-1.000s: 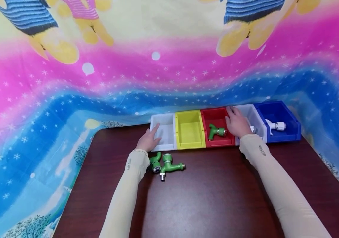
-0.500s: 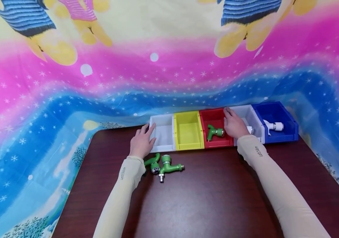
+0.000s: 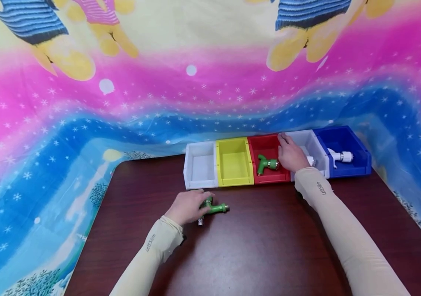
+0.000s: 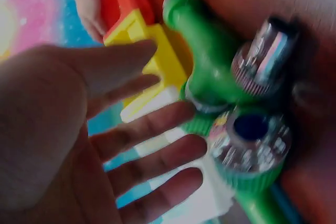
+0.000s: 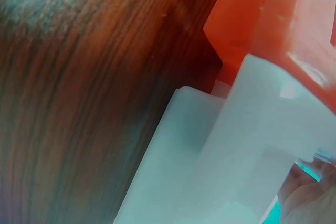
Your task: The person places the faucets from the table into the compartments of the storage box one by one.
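In the head view my left hand (image 3: 188, 206) is over two green taps on the table. Its fingers are spread and extended beside them in the left wrist view, with none curled round a tap. One green tap (image 3: 217, 208) shows past the fingertips; the other green tap (image 4: 249, 156), with a chrome collar, is hidden under the hand in the head view. My right hand (image 3: 292, 155) rests on the wall between the red bin (image 3: 265, 142) and the right-hand white bin (image 3: 306, 137). Only part of that hand shows in the right wrist view.
The bins stand joined in a row at the table's back edge. The left white bin (image 3: 201, 181) adjoins a yellow bin (image 3: 235, 181). A third green tap (image 3: 267, 164) lies in the red bin. A white tap (image 3: 340, 156) lies in the blue bin (image 3: 362, 162).
My left hand has moved from the left white bin down and toward me, over the green taps. The right hand has kept its place on the bin wall.
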Available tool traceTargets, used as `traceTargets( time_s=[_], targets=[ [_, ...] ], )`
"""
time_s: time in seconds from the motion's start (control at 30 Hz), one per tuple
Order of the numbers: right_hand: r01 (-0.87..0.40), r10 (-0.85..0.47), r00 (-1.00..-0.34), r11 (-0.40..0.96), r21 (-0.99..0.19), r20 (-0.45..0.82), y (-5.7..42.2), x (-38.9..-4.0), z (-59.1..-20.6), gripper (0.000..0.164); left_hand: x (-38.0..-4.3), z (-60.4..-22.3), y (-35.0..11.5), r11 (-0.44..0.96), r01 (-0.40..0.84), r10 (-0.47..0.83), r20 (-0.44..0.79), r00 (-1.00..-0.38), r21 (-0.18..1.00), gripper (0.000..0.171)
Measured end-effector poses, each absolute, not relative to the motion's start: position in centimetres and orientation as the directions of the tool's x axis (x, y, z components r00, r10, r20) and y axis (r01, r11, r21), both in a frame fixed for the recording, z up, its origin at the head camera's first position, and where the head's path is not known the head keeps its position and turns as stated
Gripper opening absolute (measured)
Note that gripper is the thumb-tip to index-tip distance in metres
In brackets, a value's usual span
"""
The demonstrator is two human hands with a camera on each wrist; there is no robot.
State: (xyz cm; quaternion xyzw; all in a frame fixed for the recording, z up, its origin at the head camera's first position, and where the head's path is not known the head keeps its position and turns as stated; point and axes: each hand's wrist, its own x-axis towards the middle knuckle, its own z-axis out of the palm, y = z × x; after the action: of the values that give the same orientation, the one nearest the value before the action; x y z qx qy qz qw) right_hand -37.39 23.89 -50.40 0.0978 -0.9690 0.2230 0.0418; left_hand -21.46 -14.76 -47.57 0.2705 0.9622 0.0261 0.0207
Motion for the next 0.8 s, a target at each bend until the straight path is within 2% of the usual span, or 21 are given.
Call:
traceTargets(
  time_s=[0.1, 0.23, 0.53, 0.8],
  targets=[
    [-0.203, -0.168, -0.979, 0.882, -0.425, 0.12, 24.0, -37.3, -50.3, 0.059, -21.0, -48.0, -14.3, 0.832, 0.552, 0.555, -0.089, -0.827, 0.057, 0.043],
    [-0.201, -0.167, -0.979, 0.884, -0.421, 0.117, 24.0, -37.4, -50.4, 0.059, -20.6, -48.5, -13.8, 0.837, 0.548, 0.545, -0.089, -0.834, -0.014, 0.042],
    [-0.2, -0.163, -0.979, 0.881, -0.428, 0.122, 24.0, -37.5, -50.6, 0.06, -19.7, -49.8, -12.5, 0.872, 0.458, 0.472, 0.051, -0.88, -0.174, 0.028],
    [-0.19, -0.158, -0.981, 0.878, -0.439, 0.11, 24.0, -37.5, -50.7, 0.059, -18.9, -50.8, -12.1, 0.875, 0.439, 0.474, 0.18, -0.862, -0.204, 0.033]
  ],
)
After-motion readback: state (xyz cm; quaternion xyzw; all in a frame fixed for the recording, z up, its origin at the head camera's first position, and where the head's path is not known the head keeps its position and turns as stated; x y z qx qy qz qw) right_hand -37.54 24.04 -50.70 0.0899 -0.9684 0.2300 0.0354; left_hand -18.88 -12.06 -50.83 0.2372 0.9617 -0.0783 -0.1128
